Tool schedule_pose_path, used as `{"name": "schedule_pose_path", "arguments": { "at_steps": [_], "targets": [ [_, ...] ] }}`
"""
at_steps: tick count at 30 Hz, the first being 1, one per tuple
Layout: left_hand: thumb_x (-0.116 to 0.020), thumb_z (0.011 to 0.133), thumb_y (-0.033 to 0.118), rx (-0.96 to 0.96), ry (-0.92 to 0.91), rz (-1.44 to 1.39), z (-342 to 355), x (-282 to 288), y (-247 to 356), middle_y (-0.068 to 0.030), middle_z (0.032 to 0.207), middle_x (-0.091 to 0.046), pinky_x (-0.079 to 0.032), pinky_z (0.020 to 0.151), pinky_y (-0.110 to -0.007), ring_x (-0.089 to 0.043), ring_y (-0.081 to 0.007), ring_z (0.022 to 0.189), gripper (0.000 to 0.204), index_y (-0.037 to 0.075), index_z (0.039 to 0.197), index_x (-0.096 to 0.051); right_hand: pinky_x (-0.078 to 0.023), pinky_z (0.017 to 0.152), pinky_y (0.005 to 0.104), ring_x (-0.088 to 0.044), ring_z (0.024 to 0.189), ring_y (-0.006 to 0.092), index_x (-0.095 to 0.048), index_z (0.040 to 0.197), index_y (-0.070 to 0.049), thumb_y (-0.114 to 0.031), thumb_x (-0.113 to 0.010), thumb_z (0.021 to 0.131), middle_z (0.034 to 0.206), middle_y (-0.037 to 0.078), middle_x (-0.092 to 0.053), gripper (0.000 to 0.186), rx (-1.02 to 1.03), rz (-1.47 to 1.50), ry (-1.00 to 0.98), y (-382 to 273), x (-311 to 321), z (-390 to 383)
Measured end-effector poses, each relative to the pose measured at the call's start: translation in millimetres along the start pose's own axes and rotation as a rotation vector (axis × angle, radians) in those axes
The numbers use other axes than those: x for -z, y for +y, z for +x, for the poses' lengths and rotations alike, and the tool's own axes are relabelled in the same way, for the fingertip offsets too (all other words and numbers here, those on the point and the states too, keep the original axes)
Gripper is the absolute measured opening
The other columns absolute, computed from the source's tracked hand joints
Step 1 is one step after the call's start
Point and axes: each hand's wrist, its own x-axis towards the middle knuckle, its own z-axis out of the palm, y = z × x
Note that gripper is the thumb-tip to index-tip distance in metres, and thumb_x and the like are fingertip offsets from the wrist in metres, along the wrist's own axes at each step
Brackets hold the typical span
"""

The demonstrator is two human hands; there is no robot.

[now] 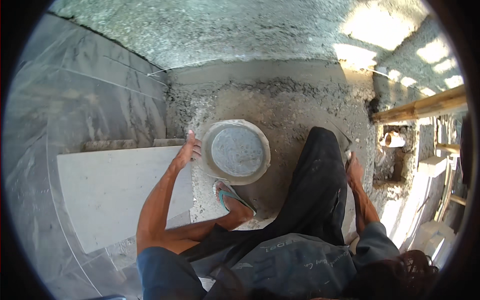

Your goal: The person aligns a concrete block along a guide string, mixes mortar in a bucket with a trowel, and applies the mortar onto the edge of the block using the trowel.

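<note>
A round mortar-smeared bucket (pixel 266 145) stands on the rough cement floor in front of me, its inside pale grey. My left hand (pixel 189 150) is beside its left rim, fingers apart and holding nothing; whether the fingertips touch the rim I cannot tell. To the right of my bent knee, my right hand (pixel 354 169) is closed round the handle of a trowel (pixel 343 134). The thin blade points forward and left over the grey bed, partly hidden by the knee. My sandalled foot (pixel 231 200) rests right by the bucket's near side.
A large pale tile (pixel 120 192) lies at the left, over grey marbled tiles (pixel 100 110). A string (pixel 200 63) runs along the rough far wall (pixel 240 30). At the right are a bamboo pole (pixel 420 106), a pipe end (pixel 394 139) in a pit, and a block (pixel 432 166).
</note>
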Motion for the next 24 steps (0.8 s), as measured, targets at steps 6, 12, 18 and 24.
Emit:
{"name": "schedule_pose_path", "arguments": {
  "at_steps": [6,12,18,24],
  "targets": [
    [-0.014,0.088,0.088,-0.086,0.316,-0.166,-10,-23,-31,-0.0221,0.122,-0.065,-0.051,0.095,-0.050,-0.068,-0.0375,0.100,0.113,-0.007,0.128,-0.061,-0.053,0.073,0.0526,-0.069,0.084,0.0436,-0.050,0.134,-0.006,-0.015,-0.057,0.089,0.090,0.024,-0.070,0.046,-0.043,0.104,-0.118,-5,24,-13],
    [-0.019,0.092,0.081,0.014,0.556,-0.070,-35,-75,-22,-0.0341,0.135,-0.056,-0.038,0.113,-0.048,-0.053,-0.0458,0.129,0.107,-0.010,0.130,-0.059,-0.051,0.076,0.0403,-0.064,0.078,0.0309,-0.059,0.125,0.000,-0.015,-0.064,0.084,0.089,0.020,-0.067,0.043,0.281,0.730,0.314,-35,69,3],
    [-0.020,0.099,0.071,0.035,0.679,0.031,-65,-101,7,-0.0300,0.137,-0.057,-0.035,0.114,-0.050,-0.049,-0.0476,0.132,0.094,-0.008,0.133,-0.058,-0.050,0.070,0.0415,-0.063,0.072,0.0330,-0.062,0.115,0.001,-0.024,-0.069,0.087,0.080,0.020,-0.066,0.038,0.604,0.537,-0.043,-158,195,-27],
    [-0.022,0.096,0.076,-0.071,0.756,0.075,-75,-130,35,-0.0363,0.132,-0.057,-0.036,0.114,-0.048,-0.051,-0.0460,0.131,0.098,-0.007,0.133,-0.059,-0.050,0.070,0.0562,-0.065,0.080,0.0485,-0.059,0.120,-0.002,-0.025,-0.067,0.087,0.086,0.026,-0.068,0.041,0.954,0.201,-0.130,-208,191,-32]
  ]
}}
